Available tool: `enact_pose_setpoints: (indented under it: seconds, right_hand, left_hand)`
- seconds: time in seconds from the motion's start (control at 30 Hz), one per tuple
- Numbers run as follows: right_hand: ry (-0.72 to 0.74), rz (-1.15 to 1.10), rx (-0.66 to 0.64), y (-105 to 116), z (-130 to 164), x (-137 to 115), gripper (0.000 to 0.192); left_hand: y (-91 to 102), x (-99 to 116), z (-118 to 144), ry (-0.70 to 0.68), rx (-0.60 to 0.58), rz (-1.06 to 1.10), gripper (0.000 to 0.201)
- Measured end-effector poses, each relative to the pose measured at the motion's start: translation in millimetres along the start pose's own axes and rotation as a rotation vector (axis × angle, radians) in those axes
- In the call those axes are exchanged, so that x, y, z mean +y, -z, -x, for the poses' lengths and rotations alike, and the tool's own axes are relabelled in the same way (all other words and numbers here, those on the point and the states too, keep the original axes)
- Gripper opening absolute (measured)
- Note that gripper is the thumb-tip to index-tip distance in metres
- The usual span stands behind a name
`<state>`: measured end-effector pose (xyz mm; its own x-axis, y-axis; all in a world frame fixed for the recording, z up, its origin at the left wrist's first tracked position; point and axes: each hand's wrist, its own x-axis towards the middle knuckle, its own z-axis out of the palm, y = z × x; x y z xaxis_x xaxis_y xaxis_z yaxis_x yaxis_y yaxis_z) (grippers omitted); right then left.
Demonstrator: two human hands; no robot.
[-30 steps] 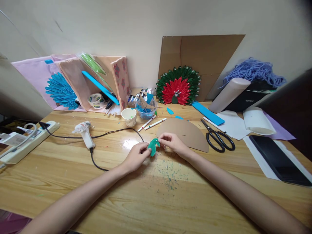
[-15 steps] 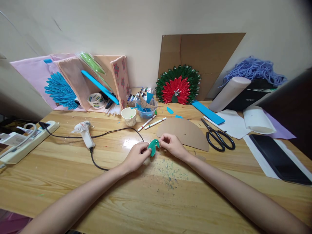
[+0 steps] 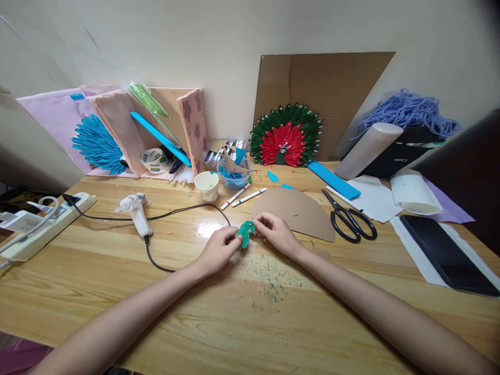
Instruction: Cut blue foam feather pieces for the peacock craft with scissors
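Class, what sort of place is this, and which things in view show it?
Probably a craft workspace: a glue gun, black-handled scissors and a green cut-out in the left hand suggest handmade decorations.

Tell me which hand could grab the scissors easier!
Probably the right hand: it's nearer the scissors. The left hand is farther away and is holding the green piece.

On your left, a white power strip [image 3: 47, 232] lies on the bench [image 3: 175, 323], with a white glue gun [image 3: 136, 217] to its right. On your right you have black-handled scissors [image 3: 339, 208] and, nearer, a black phone [image 3: 449, 255] on white paper [image 3: 420, 255]. Far right, purple yarn [image 3: 410, 114] sits heaped.
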<state>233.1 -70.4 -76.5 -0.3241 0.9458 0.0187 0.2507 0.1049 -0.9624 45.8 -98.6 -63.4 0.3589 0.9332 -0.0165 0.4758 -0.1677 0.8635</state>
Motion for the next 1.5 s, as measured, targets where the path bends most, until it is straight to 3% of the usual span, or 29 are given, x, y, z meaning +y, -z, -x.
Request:
enact_pose_setpoints:
  seconds: [1.5]
  right_hand:
    - [0.031, -0.053, -0.019, 0.9, 1.6, -0.3, 0.023]
  left_hand:
    - [1.0, 1.5, -0.9, -0.007, -0.003, -0.013, 0.028]
